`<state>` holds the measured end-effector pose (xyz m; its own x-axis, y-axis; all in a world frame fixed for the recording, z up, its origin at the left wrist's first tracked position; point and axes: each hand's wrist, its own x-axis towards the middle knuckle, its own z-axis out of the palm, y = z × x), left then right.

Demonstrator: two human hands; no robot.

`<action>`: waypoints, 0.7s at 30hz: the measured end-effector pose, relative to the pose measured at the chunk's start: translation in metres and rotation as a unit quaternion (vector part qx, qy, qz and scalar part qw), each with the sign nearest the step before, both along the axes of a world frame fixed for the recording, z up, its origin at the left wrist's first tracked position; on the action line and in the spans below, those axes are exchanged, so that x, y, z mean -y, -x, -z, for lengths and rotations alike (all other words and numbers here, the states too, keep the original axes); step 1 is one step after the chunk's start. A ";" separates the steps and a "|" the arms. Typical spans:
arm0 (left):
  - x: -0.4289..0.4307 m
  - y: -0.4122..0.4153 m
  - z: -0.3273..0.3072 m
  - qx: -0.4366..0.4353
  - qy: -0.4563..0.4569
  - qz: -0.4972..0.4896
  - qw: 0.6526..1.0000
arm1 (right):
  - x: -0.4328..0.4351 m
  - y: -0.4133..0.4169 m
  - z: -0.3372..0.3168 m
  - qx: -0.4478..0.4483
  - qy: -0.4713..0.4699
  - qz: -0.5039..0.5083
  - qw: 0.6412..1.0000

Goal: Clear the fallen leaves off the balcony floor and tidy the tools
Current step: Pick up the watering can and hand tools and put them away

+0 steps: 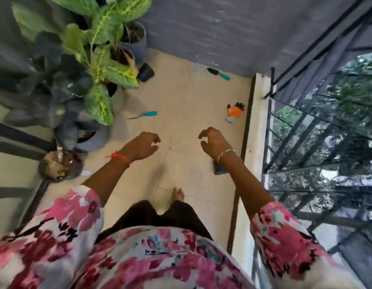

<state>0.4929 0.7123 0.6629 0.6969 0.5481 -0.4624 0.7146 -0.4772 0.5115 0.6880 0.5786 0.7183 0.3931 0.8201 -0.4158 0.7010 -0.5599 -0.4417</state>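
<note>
Left hand [142, 146]: over the floor [185, 126], fingers loosely curled, holding nothing.
Right hand [212, 142]: likewise empty, fingers loosely curled.
Grey object [221, 171]: one, under the right wrist, partly hidden, unidentifiable.
Thin teal-handled tool [143, 115]: one, just beyond the left hand.
Orange glove [235, 111]: one, beyond the right hand.
Trowel [219, 74]: one, farthest ahead.

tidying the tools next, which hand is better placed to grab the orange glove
Right. The right hand is empty and nearer the orange glove; the left hand, also empty, is farther away.
</note>
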 end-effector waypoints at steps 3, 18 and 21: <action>-0.026 -0.025 0.002 0.007 0.007 -0.034 0.999 | -0.046 -0.043 0.005 0.007 0.000 -0.022 1.000; -0.189 -0.094 0.054 0.012 0.065 -0.220 0.973 | -0.297 -0.139 0.061 -0.047 0.005 -0.185 0.982; -0.215 -0.112 0.058 0.023 0.075 -0.261 0.962 | -0.340 -0.153 0.061 -0.044 0.015 -0.223 0.974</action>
